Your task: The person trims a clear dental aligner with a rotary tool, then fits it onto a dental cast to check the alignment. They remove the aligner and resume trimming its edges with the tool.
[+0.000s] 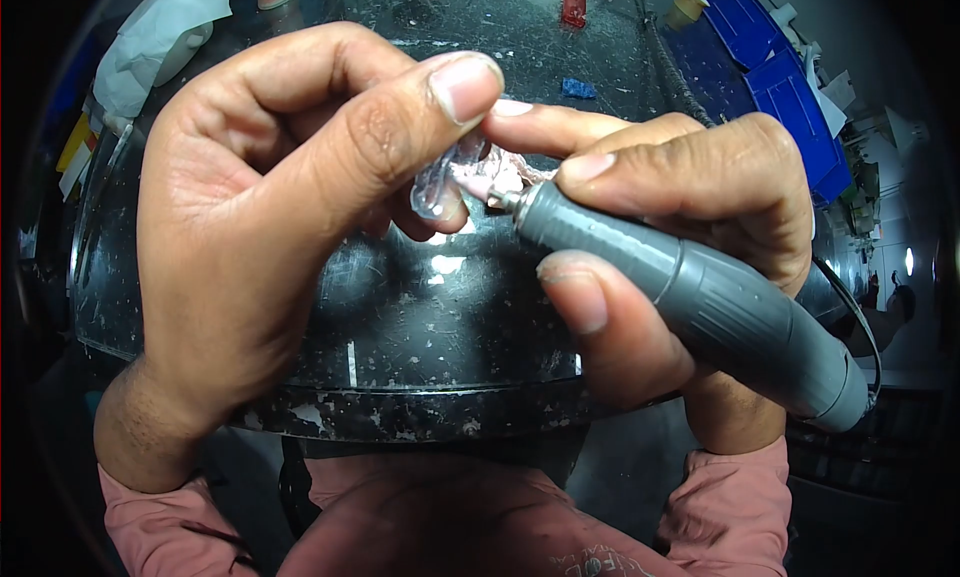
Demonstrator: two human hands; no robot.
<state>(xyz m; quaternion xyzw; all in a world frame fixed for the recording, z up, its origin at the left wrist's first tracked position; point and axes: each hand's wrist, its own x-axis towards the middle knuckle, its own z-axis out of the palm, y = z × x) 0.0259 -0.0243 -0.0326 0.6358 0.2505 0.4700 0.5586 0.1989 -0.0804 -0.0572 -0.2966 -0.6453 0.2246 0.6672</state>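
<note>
My left hand (pixel 270 167) pinches a small clear and pinkish dental plate (pixel 432 191) between thumb and fingers, over the dark table. Its far side is partly hidden behind my fingertips. A grey rotary handpiece (pixel 690 287) lies slanted in my right hand (pixel 715 177), thumb below and fingers above. The metal tip (pixel 508 199) of the handpiece points left, right at the edge of the plate. My right index fingertip reaches across to my left thumb, steadying close beside the piece.
Near the table's (pixel 400 347) far side lie a blue block (pixel 578 88) and a red block (pixel 574 8). White plastic sheeting (pixel 165 42) covers something at the far left. Blue bins (pixel 745 27) stand at the right, and a cord (pixel 850 302) runs near the handpiece.
</note>
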